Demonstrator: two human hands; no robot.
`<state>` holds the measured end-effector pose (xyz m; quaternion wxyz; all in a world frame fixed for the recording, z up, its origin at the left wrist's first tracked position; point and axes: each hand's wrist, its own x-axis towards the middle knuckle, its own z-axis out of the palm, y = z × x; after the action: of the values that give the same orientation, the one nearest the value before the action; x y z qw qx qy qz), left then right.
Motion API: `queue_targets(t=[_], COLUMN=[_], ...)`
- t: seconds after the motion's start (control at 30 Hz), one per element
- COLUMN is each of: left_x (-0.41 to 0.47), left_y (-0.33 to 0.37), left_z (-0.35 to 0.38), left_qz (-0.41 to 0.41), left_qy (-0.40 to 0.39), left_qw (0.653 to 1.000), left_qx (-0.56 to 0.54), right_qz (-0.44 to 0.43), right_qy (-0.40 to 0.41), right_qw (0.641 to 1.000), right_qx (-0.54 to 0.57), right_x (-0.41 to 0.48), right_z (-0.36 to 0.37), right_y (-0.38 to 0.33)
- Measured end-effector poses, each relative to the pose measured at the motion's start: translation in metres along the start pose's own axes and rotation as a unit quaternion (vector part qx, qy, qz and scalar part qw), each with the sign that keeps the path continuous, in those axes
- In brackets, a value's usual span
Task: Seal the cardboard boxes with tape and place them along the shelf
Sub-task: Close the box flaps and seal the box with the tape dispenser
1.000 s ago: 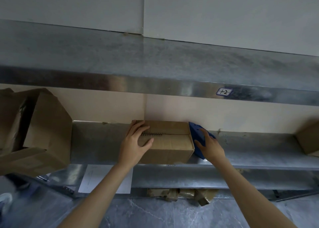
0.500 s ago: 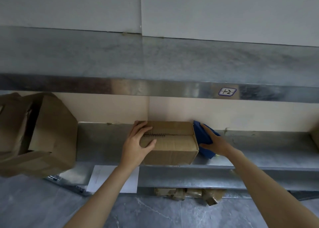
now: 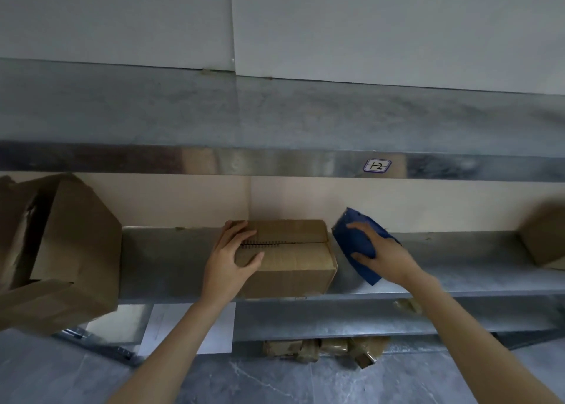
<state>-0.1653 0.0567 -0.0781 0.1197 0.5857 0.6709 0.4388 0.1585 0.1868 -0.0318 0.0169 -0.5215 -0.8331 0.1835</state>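
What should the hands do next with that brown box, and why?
Probably slide the box sideways along the shelf with the left hand. Its top seam looks taped, the left hand rests on its left end, and the right hand holds the blue tape dispenser clear of it.

One view, worn on the head, and it's facing the wall (image 3: 367, 21) square on, tipped a little downward. We're close in: both forearms sweep up from the bottom edge, left hand (image 3: 227, 260) on the cardboard box (image 3: 293, 263), right hand (image 3: 385, 256) round the blue tape dispenser (image 3: 357, 241), dead centre. The lens rides above the upper shelf (image 3: 275, 113), seeing its top; lower shelf (image 3: 458, 266) mid-frame, floor (image 3: 244, 379) below. Wide-angle, edges bowing.
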Motion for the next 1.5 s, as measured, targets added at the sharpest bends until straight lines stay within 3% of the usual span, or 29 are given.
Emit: queue_targets(t=[0.23,0.47,0.67,0.8,0.97,1.13,1.27,1.5], left_x=[0.001,-0.001,-0.007,-0.011,-0.013,-0.015,-0.017,-0.01], left_y=[0.0,0.008,0.013,0.012,0.007,0.003,0.001,-0.004], left_z=[0.002,-0.008,-0.01,-0.008,-0.01,-0.014,-0.023,-0.041], left_qz=[0.006,-0.017,-0.055,-0.066,-0.058,-0.066,-0.071,-0.086], left_qy=[0.008,-0.014,-0.008,-0.002,0.008,0.002,-0.035,-0.099], left_qw=[1.0,0.997,0.99,0.989,0.992,0.991,0.989,0.987], left_qx=[-0.023,-0.076,-0.126,-0.133,-0.112,-0.114,-0.125,-0.091], right_qz=[-0.126,-0.222,-0.237,-0.224,-0.203,-0.204,-0.206,-0.223], right_qy=[0.096,0.03,-0.093,-0.117,-0.066,0.065,0.12,0.104], right_qw=[0.987,0.975,0.966,0.967,0.975,0.977,0.971,0.969], right_qx=[-0.021,0.001,0.047,0.04,0.059,-0.008,-0.008,-0.026], right_x=[-0.04,-0.019,0.007,0.013,0.01,0.003,0.001,-0.01], right_z=[-0.045,-0.035,-0.019,-0.013,-0.004,0.004,0.002,-0.013], right_y=[-0.049,-0.125,-0.151,-0.145,-0.145,-0.146,-0.149,-0.15])
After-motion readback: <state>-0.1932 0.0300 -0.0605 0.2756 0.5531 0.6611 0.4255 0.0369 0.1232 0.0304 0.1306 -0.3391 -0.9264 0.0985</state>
